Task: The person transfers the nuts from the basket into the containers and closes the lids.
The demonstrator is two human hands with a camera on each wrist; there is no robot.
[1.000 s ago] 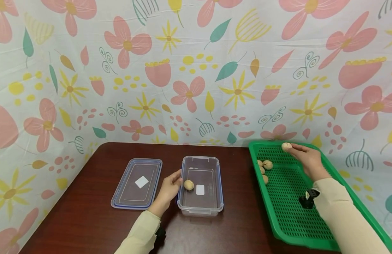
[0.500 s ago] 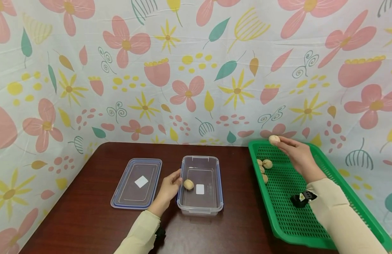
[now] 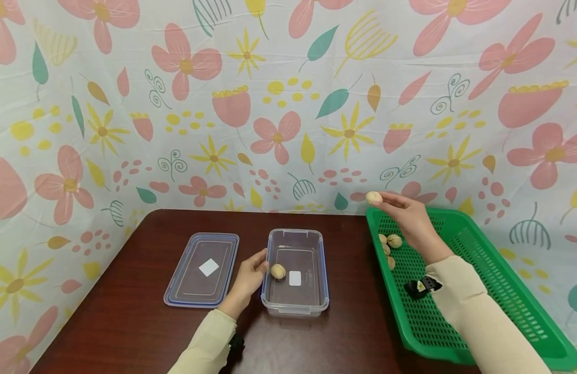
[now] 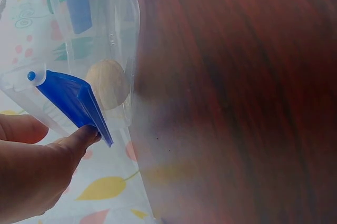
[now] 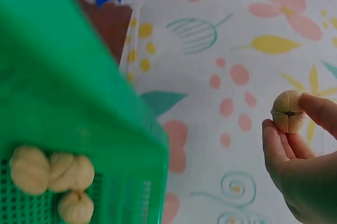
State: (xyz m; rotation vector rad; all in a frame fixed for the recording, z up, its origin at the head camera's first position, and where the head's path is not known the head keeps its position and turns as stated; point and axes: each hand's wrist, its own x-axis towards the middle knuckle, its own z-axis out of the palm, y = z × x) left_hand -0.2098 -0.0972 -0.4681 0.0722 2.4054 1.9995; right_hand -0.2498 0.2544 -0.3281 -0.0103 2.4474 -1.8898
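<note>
My right hand [image 3: 412,221] pinches a walnut [image 3: 374,198] between thumb and fingertips, raised over the far left corner of the green basket [image 3: 396,317]. In the right wrist view the seam of this walnut [image 5: 288,111] shows. My left hand [image 3: 248,278] holds the left side of a clear plastic container [image 3: 295,309], its thumb against the blue side latch [image 4: 71,98], which hangs unfastened. One walnut [image 3: 277,271] lies inside the container near the left wall. Several walnuts [image 3: 394,241] sit along the basket's left side.
Left of the container, a clear lid [image 3: 201,285] with a blue seal lies flat on the dark wooden table [image 3: 143,322]. A flower-printed cloth [image 3: 279,182] hangs behind the table and along its sides.
My right hand has moved left and slightly up with the pinched walnut, from above the basket's interior to its far left corner. The left hand and container stay put.
</note>
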